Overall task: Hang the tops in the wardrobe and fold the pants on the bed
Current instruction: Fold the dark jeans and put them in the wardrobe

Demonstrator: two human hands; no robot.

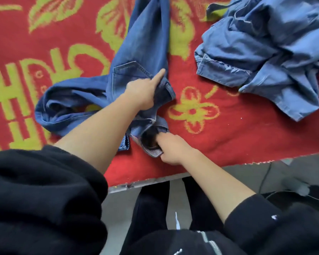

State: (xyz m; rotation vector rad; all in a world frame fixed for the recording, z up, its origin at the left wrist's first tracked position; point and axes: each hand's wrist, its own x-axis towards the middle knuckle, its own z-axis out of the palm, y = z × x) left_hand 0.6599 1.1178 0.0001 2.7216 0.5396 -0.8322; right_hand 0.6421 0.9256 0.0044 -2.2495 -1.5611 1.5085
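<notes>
Squaring jeans (142, 52) mid-frame — left grip (145, 92) and right grip (171, 148) both clutch the waistband (170, 91); next I'd flatten the legs.

You've got the dark blue jeans (142, 45) lying back-pocket-up on the red-covered bed (247, 137), waistband bunched near the bed's front edge, one leg running straight away out of frame, the other crumpled off to the left, and a lighter blue denim garment (265, 57) heaped well apart, upper right.

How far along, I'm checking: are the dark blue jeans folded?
Not folded: the dark blue denim jeans lie stretched out, part bunched leftward.
</notes>
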